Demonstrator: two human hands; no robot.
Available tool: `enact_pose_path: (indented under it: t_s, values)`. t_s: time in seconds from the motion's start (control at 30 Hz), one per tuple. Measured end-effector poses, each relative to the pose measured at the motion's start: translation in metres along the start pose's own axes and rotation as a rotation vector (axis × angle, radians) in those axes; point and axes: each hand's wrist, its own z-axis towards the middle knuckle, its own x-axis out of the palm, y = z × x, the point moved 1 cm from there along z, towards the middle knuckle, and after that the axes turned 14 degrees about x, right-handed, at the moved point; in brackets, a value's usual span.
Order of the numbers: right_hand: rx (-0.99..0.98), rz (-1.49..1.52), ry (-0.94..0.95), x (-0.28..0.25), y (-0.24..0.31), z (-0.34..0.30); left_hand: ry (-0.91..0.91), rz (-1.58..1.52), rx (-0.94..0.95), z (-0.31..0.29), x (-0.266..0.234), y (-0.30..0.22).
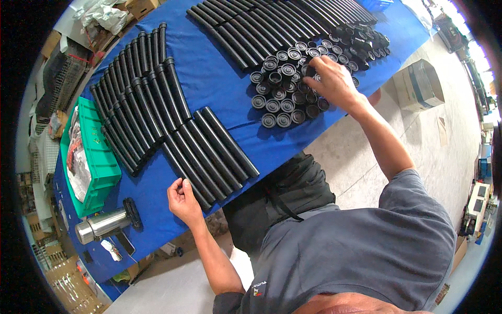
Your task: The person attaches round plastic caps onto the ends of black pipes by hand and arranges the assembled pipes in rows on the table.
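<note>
many collared tubes (144, 99) are lying seemingly finished, plain tubes (219, 147) and caps (286, 105) are waiting on the surface (222, 94), right hand (334, 81) resting among caps, left hand (185, 205) beside tubes, neither grip's hold showing clearly.

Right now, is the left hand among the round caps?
No, the left hand is beside black tubes, the right hand among round caps.

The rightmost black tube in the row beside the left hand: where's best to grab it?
Probably mid-length, from above and right: the tube lies flat, a slim cylinder with other tubes close on its left and blue cloth on its right.
</note>
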Motion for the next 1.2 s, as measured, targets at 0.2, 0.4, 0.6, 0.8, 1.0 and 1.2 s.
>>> enact_pose_path:
  t_s: [0.2,0.4,0.6,0.8,1.0,1.2]
  values:
    - [0.031,-0.143,-0.037,0.003,-0.018,0.013,-0.006,0.003,-0.017,0.002,0.001,-0.003]
    - [-0.018,-0.071,-0.035,-0.021,0.004,0.016,0.006,0.014,0.012,0.002,0.001,-0.001]
    - [-0.442,-0.163,-0.130,0.006,0.018,0.033,0.004,0.113,0.005,0.001,0.001,-0.004]
    - [-0.395,-0.198,-0.024,0.005,0.014,0.037,-0.007,0.024,-0.006,0.000,0.000,0.002]
    - [-0.333,-0.244,-0.002,0.000,0.002,0.033,-0.009,0.048,0.027,0.001,-0.001,0.001]
    - [-0.409,-0.070,-0.131,-0.010,0.017,0.031,0.007,0.024,-0.001,0.001,0.001,-0.001]
